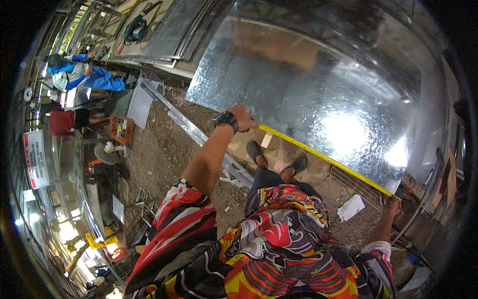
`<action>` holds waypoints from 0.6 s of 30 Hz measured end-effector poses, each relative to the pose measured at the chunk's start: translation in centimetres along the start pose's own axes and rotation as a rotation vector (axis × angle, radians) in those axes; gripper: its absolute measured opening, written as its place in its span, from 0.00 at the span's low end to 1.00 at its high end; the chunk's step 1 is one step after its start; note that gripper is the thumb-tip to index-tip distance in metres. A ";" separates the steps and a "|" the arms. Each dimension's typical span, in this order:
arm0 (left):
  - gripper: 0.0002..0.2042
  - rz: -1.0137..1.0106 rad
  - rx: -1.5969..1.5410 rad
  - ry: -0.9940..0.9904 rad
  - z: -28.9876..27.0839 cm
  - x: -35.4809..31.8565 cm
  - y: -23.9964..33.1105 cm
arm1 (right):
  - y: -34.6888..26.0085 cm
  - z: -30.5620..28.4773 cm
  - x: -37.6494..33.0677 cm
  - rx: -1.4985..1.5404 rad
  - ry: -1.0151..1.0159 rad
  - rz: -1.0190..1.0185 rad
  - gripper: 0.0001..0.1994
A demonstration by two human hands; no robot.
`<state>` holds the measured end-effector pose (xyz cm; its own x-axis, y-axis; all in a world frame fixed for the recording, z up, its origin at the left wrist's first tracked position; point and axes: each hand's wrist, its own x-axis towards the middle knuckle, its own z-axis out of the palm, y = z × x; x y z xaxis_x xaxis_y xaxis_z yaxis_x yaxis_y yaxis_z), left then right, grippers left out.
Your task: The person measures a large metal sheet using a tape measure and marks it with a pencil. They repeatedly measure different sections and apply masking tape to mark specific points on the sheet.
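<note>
A large shiny metal sheet [294, 94] lies in front of me, bright light glaring off its surface. Along its near edge a yellow tape measure [326, 159] is stretched out straight. My left hand [241, 118], with a dark band at the wrist, is closed on the tape's left end at the sheet's edge. At the sheet's near right corner, my right hand [392, 205] grips the other end of the tape. The fingers partly hide both ends, so I cannot tell which hand has the case.
Long metal strips [194, 129] lie on the dirt floor to the left. More sheets [174, 30] are stacked at the far left, near a green power tool [135, 29]. A person in blue [84, 74] works beyond an orange crate [122, 130]. A white scrap [351, 208] lies near my feet.
</note>
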<state>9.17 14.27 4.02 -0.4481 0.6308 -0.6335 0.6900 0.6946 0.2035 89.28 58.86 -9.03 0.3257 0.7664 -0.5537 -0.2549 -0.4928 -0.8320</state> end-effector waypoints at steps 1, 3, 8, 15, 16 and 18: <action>0.29 0.018 0.019 -0.034 1.3 1.2 -0.6 | -0.3 -1.1 1.6 0.053 -0.022 0.036 0.08; 0.30 -0.121 0.005 -0.169 -2.5 0.1 3.4 | 0.2 -4.1 2.7 0.019 -0.004 0.012 0.04; 0.34 -0.098 0.006 -0.045 -0.6 -0.1 2.2 | -4.3 -5.0 6.2 -0.349 -0.270 0.034 0.05; 0.42 -0.238 0.048 -0.148 -3.7 -2.4 4.3 | -0.7 5.1 -6.0 -0.262 0.145 0.016 0.07; 0.42 -0.221 0.027 -0.145 -3.5 -2.1 4.1 | -1.8 4.6 -7.4 -0.266 0.026 0.009 0.07; 0.42 -0.182 -0.010 -0.148 -2.6 -1.2 3.7 | -4.0 3.3 -6.7 -0.361 -0.007 0.040 0.07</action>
<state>10.76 17.04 7.49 -0.4760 0.4373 -0.7630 0.5992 0.7963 0.0826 85.09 57.02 -1.89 0.3155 0.7460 -0.5865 0.0711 -0.6349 -0.7693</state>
